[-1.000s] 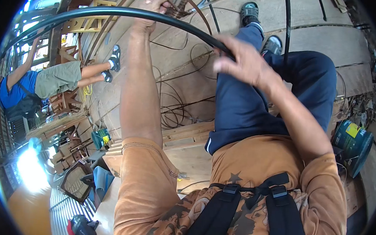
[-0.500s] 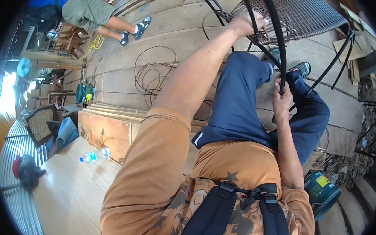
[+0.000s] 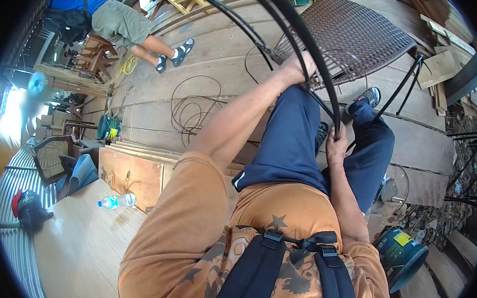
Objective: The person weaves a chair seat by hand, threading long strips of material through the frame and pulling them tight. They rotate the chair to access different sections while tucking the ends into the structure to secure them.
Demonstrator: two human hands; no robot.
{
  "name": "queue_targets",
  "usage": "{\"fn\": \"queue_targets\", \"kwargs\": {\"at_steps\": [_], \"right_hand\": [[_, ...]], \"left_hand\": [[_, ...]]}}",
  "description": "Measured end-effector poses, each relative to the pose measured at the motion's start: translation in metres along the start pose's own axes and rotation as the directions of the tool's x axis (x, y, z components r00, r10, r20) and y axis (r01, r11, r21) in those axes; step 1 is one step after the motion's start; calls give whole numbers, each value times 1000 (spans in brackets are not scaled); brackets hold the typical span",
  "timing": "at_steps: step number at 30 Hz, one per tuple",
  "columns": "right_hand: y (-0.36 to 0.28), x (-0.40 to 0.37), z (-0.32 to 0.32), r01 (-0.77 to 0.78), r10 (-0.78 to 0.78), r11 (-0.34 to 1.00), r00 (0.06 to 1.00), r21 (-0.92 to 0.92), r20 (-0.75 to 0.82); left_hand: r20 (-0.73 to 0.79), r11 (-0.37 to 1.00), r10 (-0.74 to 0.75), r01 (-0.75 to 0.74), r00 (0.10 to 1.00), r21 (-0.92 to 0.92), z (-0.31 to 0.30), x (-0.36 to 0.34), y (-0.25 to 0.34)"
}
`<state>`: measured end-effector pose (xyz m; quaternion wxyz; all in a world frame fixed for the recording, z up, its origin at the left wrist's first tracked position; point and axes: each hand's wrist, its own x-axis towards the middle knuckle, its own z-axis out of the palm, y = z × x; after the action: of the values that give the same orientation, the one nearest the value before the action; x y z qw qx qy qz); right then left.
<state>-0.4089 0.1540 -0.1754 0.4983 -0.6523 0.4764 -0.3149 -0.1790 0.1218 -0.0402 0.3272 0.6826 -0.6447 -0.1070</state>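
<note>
A chair with a brown woven wicker panel (image 3: 354, 38) and a black tubular frame (image 3: 323, 64) stands tilted in front of my legs. My left hand (image 3: 297, 68) is closed at the near left edge of the weave, behind the frame tubes. Its fingertips are partly hidden, and loose strands show beside it. Lower down, my right hand (image 3: 336, 148) is wrapped around the end of a black frame tube between my knees. A long dark strand (image 3: 197, 105) lies in loose coils on the plank floor, left of my left forearm.
Another person (image 3: 115, 18) in a blue shirt stands at the upper left. A water bottle (image 3: 117, 200) lies on a wooden tabletop (image 3: 80, 243). A dark green bucket (image 3: 401, 257) stands at my right. Wood scraps (image 3: 440, 68) lie at the right edge, near the dark tubing (image 3: 467, 201).
The chair has swung left and tipped, showing more of its woven panel. Both hands have moved down and left with it, still on the chair. My right leg has shifted left.
</note>
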Motion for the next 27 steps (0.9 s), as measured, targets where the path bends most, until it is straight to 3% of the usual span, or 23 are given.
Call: {"fn": "queue_targets", "kwargs": {"at_steps": [2, 4, 7, 8, 10, 11, 12, 13, 14, 16, 18, 20, 21, 22, 25, 27], "right_hand": [[11, 2, 6, 74, -74, 997, 997, -1, -6], [19, 13, 5, 81, -81, 996, 997, -29, -17], [17, 28, -7, 69, -72, 996, 996, -60, -48], [12, 32, -15, 63, -67, 996, 996, -61, -62], [10, 37, -22, 87, -95, 993, 989, -81, -112], [12, 40, -24, 77, -88, 993, 989, -89, -115], [14, 40, -27, 63, -75, 993, 990, -98, -118], [16, 40, -30, 40, -47, 997, 993, -66, -104], [24, 40, -27, 144, -146, 989, 971, -20, -189], [27, 39, -32, 85, -89, 996, 989, -38, -122], [22, 38, -32, 105, -107, 994, 977, -24, -185], [28, 42, -27, 172, -156, 983, 969, 67, -191], [23, 42, -29, 165, -152, 984, 976, 72, -154], [17, 47, -32, 165, -156, 983, 981, 74, -114], [11, 71, -28, 243, -240, 970, 962, 4, -130], [6, 91, -28, 241, -241, 971, 969, -6, -50]], "left_hand": [[-56, 995, -87, 90, 995, 50, 6, -12, -3], [-116, 988, -36, 53, 993, 147, 16, -10, -14], [-97, 960, -235, 247, 967, 131, 25, -5, -18], [-124, 959, -229, 246, 965, 140, 24, -3, -11], [-167, 959, -212, 238, 963, 153, 24, 0, 4], [-294, 971, -82, 143, 952, 190, 32, 2, 3], [-308, 985, -8, 61, 951, 163, 36, -2, 6], [-298, 969, 82, -6, 951, 248, 40, -3, 3], [-283, 942, 172, -73, 944, 329, 43, -3, 2], [-200, 948, 140, -72, 970, 311, 39, -6, -1], [-194, 963, 128, -75, 973, 257, 30, -9, 8], [-124, 968, -114, 138, 986, 208, 15, -8, 34], [-148, 948, -189, 219, 971, 229, 14, -12, 19], [-182, 922, -259, 299, 949, 246, 14, -14, 4], [-230, 849, -472, 509, 851, 142, 4, -13, 30], [-227, 785, -570, 605, 790, 134, -2, -10, 42]]}}
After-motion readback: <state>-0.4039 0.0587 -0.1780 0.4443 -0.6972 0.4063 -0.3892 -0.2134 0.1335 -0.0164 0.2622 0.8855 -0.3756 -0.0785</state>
